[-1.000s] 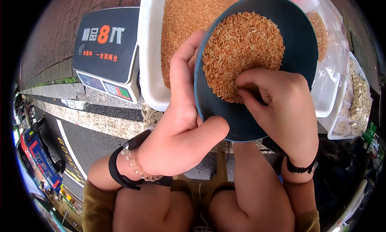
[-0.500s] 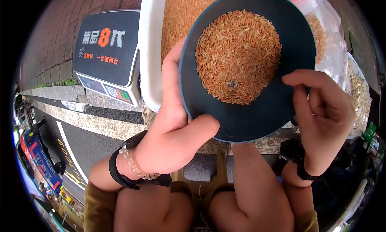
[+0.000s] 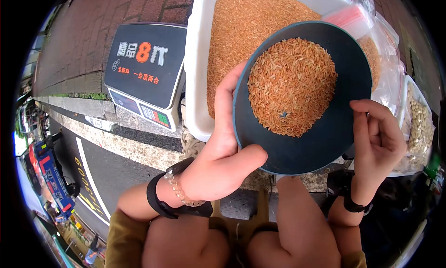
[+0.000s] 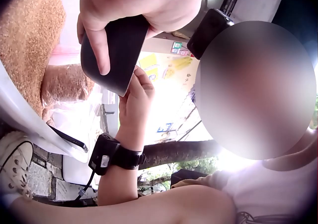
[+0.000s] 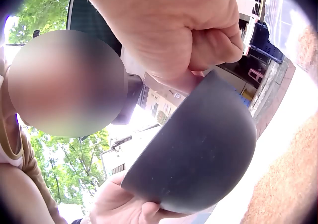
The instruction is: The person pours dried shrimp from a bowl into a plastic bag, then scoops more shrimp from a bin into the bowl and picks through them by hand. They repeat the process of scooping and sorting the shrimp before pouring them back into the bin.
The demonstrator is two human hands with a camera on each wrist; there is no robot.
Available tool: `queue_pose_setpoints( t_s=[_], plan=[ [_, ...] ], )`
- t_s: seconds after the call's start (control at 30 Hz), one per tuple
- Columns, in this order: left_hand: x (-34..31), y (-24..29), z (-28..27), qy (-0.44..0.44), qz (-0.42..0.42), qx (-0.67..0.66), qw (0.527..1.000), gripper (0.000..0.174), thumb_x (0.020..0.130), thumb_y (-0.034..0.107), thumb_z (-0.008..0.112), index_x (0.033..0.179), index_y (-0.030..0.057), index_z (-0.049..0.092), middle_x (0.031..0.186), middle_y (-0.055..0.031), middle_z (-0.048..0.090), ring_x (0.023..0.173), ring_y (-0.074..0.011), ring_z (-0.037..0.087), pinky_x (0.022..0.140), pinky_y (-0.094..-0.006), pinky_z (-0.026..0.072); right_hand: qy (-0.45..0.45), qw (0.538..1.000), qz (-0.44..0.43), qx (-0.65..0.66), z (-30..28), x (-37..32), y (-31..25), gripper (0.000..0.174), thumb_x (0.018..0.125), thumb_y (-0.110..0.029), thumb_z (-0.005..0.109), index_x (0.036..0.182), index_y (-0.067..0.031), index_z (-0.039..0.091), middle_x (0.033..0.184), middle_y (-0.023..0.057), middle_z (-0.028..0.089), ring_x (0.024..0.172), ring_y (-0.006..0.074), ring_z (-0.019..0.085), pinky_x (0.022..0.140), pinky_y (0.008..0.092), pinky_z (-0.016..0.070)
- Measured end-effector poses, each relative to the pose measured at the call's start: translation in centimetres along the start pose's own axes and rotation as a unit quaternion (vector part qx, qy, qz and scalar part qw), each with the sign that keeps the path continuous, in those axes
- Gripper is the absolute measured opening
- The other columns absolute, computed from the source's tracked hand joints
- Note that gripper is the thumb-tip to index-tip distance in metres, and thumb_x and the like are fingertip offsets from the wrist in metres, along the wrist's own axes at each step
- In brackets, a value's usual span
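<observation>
A dark blue-green bowl (image 3: 325, 142) holds a mound of reddish-brown unhulled-looking rice (image 3: 292, 82), with a small bluish spot showing near its lower part. My left hand (image 3: 218, 161) grips the bowl's left side, thumb over the near rim and fingers round the outside; the left wrist view shows fingers on the outer wall (image 4: 112, 50). My right hand (image 3: 378, 133) has its fingers curled, thumb and index tips together, right at the bowl's right rim. In the right wrist view its curled fingers (image 5: 216, 47) overlap the rim. I cannot tell whether anything small is between those tips.
Beyond the bowl, a white tub (image 3: 197, 82) is filled with similar grain. A digital scale (image 3: 146, 68) stands left of it. Plastic bags (image 3: 383, 59) and a container of pale beans or nuts (image 3: 420, 129) lie to the right. Kerb and road (image 3: 93, 175) are at left.
My right hand, with its fingertips in the rice a second ago, has withdrawn to the bowl's right rim. The left hand keeps its grip; the head view has shifted, showing more of the tub.
</observation>
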State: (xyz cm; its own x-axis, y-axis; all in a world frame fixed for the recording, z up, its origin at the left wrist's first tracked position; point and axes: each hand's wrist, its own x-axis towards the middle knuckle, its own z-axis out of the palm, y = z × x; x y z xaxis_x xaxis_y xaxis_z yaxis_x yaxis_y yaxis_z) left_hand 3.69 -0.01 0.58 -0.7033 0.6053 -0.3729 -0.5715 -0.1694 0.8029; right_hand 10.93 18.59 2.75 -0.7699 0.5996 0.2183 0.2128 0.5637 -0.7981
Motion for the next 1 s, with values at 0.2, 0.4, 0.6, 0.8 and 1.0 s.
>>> queue_pose_setpoints(
  t_s=[0.2, 0.4, 0.6, 0.8, 1.0],
  plan=[
    [0.1, 0.3, 0.0, -0.014, 0.0, 0.01, 1.0, 0.067, 0.065, -0.012, 0.046, 0.127, 0.007, 0.03, 0.114, -0.0049, 0.046, 0.104, -0.0147, 0.045, 0.086, -0.0294, 0.036, -0.002, 1.0, -0.022, -0.003, 0.1, 0.1, 0.2, 0.016, 0.072, 0.014, 0.053, 0.081, 0.003, 0.061, 0.053, -0.0072, 0.026, 0.049, -0.0004, 0.023, 0.049, 0.0134, 0.0221],
    [0.5, 1.5, -0.1, -0.055, -0.073, 0.002, 0.996, 0.088, 0.061, -0.014, 0.037, 0.135, 0.0089, -0.004, 0.135, -0.0108, 0.017, 0.126, -0.0182, 0.018, 0.101, -0.031, 0.0175, -0.001, 0.999, 0.0, 0.044, 0.0, 0.1, 0.7, 0.016, 0.073, 0.014, 0.052, 0.082, 0.0025, 0.06, 0.052, -0.0076, 0.025, 0.048, -0.0003, 0.022, 0.048, 0.014, 0.0222],
    [0.4, 1.5, -0.2, -0.045, -0.08, -0.004, 0.996, 0.089, 0.06, -0.014, 0.038, 0.135, 0.0095, -0.004, 0.136, -0.0095, 0.015, 0.127, -0.0182, 0.016, 0.101, -0.032, 0.0183, -0.034, 0.996, 0.018, 0.086, -0.1, 0.0, 1.1, 0.016, 0.073, 0.013, 0.051, 0.081, 0.0023, 0.06, 0.05, -0.0078, 0.026, 0.047, -0.0005, 0.023, 0.046, 0.0144, 0.0231],
    [0.2, 1.0, -0.3, -0.036, -0.067, 0.025, 0.997, 0.091, 0.058, -0.013, 0.039, 0.136, 0.0088, -0.003, 0.137, -0.0088, 0.013, 0.127, -0.019, 0.016, 0.102, -0.034, 0.0182, -0.069, 0.997, -0.03, 0.013, -0.7, 0.0, 0.4, 0.019, 0.068, 0.013, 0.053, 0.079, 0.0008, 0.062, 0.047, -0.0008, 0.033, 0.042, 0.0057, 0.034, 0.043, 0.0198, 0.0297],
    [0.2, 0.7, -0.3, -0.043, -0.071, 0.069, 0.994, 0.091, 0.058, -0.012, 0.039, 0.136, 0.0085, -0.002, 0.137, -0.0089, 0.014, 0.127, -0.019, 0.016, 0.102, -0.0343, 0.0181, -0.087, 0.977, -0.17, -0.09, -0.7, 0.3, -0.3, 0.024, 0.061, 0.01, 0.056, 0.081, -0.0016, 0.062, 0.054, 0.0054, 0.05, 0.047, 0.0195, 0.048, 0.044, 0.0283, 0.0381]
  ],
)
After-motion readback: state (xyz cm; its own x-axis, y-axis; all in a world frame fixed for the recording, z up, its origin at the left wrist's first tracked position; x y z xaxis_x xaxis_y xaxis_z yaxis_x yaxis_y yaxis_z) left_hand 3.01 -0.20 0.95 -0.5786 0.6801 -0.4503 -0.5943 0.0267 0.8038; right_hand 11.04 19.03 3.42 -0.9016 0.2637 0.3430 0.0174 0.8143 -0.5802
